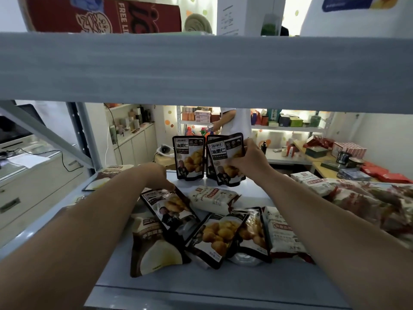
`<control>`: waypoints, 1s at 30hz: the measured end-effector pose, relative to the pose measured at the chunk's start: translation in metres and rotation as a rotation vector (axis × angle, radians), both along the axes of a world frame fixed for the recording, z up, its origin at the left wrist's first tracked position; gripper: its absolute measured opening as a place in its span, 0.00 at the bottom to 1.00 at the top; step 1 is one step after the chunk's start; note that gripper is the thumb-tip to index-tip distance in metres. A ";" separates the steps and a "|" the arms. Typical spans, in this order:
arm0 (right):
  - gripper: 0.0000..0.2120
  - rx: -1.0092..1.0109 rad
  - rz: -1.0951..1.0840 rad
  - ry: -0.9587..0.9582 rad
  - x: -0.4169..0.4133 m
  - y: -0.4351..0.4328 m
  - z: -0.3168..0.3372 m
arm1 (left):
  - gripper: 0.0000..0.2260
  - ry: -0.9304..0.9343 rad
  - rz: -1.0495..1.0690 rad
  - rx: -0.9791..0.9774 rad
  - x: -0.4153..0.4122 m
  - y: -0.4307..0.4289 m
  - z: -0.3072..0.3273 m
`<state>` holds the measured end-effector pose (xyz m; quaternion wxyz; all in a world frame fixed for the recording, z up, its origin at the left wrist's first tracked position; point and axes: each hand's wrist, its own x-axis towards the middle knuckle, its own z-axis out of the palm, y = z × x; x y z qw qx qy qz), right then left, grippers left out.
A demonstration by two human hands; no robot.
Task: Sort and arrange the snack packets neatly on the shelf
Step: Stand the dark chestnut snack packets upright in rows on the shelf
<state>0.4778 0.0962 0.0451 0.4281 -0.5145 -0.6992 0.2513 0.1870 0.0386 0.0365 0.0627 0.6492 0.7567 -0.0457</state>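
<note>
On the grey shelf (223,285), snack packets (214,238) lie heaped. The right hand (250,162) has its grip pinched on a black chestnut packet (223,159), upright at the back. The left hand (156,175) touches a lying packet (172,209); I cannot tell its grip.

light: dim foreground, bright backlit room behind | blur: soft throughout | edges: wide-angle bending | glare: packet foil

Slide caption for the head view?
Right hand holds a black packet upright beside a standing packet; left hand touches a flat packet on the shelf.
</note>
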 end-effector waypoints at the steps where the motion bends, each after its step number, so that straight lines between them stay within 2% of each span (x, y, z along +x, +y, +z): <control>1: 0.28 -0.002 0.007 0.011 -0.003 0.000 0.000 | 0.29 0.000 0.003 -0.023 -0.001 -0.001 0.001; 6: 0.30 -0.065 0.057 0.058 -0.017 0.001 -0.008 | 0.27 -0.100 0.046 -0.103 -0.008 -0.005 0.007; 9: 0.30 -0.103 0.092 0.069 -0.022 0.001 -0.014 | 0.29 -0.100 0.028 -0.106 -0.010 -0.006 0.009; 13: 0.32 -0.109 0.110 0.052 -0.025 -0.001 -0.014 | 0.25 -0.090 0.009 -0.086 -0.011 -0.006 0.012; 16: 0.36 -0.079 0.127 0.027 -0.023 -0.003 -0.013 | 0.19 -0.245 0.009 -0.040 -0.014 -0.006 0.021; 20: 0.44 -0.026 0.144 -0.029 -0.019 -0.004 -0.013 | 0.05 -0.574 -0.069 0.071 -0.010 -0.014 0.048; 23: 0.43 -0.031 0.150 -0.027 -0.017 -0.003 -0.014 | 0.07 -0.727 -0.112 0.082 -0.007 -0.018 0.074; 30: 0.42 -0.048 0.126 -0.006 -0.011 -0.002 -0.017 | 0.04 -0.517 -0.287 0.448 0.005 -0.007 0.085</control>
